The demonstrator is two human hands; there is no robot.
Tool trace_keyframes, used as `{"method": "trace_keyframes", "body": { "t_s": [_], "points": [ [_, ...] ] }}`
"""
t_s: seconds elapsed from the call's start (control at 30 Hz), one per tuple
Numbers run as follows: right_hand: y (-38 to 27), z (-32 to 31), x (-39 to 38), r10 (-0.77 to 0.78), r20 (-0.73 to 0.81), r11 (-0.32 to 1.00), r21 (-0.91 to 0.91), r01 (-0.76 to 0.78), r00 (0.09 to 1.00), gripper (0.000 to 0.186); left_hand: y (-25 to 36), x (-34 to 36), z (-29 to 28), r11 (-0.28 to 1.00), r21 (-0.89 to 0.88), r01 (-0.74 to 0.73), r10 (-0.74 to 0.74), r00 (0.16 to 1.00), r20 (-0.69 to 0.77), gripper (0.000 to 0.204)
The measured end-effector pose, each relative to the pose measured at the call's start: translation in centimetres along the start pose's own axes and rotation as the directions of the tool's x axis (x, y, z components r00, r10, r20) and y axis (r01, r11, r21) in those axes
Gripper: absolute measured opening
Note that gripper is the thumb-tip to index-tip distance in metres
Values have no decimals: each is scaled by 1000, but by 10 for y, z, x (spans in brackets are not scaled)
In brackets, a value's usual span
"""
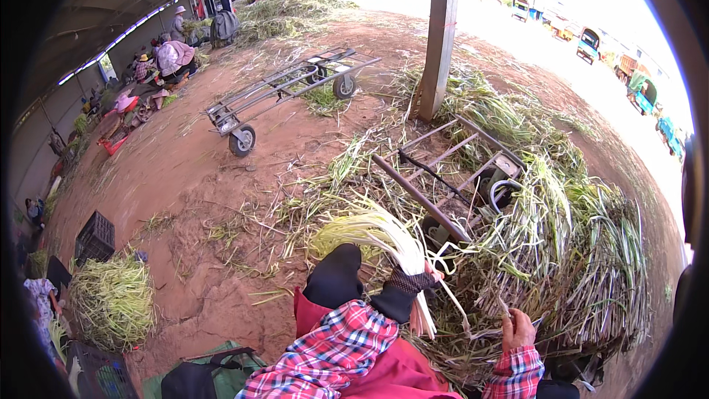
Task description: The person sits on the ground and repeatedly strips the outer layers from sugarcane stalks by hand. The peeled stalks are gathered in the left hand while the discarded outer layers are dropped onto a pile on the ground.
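My left hand (405,285), in a dark glove with a black cuff, is closed around a bunch of long pale stalks (395,233). Their white ends point down past my fist, while the yellow-green tops fan out to the left over my knee. To its right, my bare right hand (519,330) has its fingers pinched together around a thin, dry-looking strip of leaf (504,303). Just beyond my right hand lies a big heap of green leafy stalks (602,273) with purplish stems. Loose peeled leaves hang and lie between my hands.
A metal hand cart (421,170) lies among the leaves ahead, near a steel post (441,37). Another wheeled cart (295,81) stands farther off. At left are a black crate (95,236) and a bundle of yellow-green stalks (114,301). Several people sit at far left.
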State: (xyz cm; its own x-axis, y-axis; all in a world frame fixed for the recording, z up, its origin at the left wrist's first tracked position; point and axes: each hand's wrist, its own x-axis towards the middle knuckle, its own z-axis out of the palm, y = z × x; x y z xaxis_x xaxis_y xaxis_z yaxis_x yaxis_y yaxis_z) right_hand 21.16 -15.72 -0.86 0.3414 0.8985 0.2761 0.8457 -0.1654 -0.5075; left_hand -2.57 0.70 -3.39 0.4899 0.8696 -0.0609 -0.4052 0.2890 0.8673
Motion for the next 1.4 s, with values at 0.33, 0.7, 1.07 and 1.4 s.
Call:
{"method": "trace_keyframes", "body": {
  "t_s": [0.33,0.7,1.07,1.4],
  "points": [
    [-74,45,0,10,660,393,688,-610,751,13,-9,-16,9,975,-107,197,-169,959,226,13],
    [-64,44,2,-113,750,191,660,-727,652,26,-14,-11,20,976,-180,123,-73,962,263,15],
    [-77,43,-11,51,625,357,717,-599,779,28,-16,-12,20,944,-270,191,-116,955,272,21],
    [-44,0,-40,-85,604,704,599,-382,792,19,24,-10,2,877,-480,21,-35,999,-22,16]
  ]
}}
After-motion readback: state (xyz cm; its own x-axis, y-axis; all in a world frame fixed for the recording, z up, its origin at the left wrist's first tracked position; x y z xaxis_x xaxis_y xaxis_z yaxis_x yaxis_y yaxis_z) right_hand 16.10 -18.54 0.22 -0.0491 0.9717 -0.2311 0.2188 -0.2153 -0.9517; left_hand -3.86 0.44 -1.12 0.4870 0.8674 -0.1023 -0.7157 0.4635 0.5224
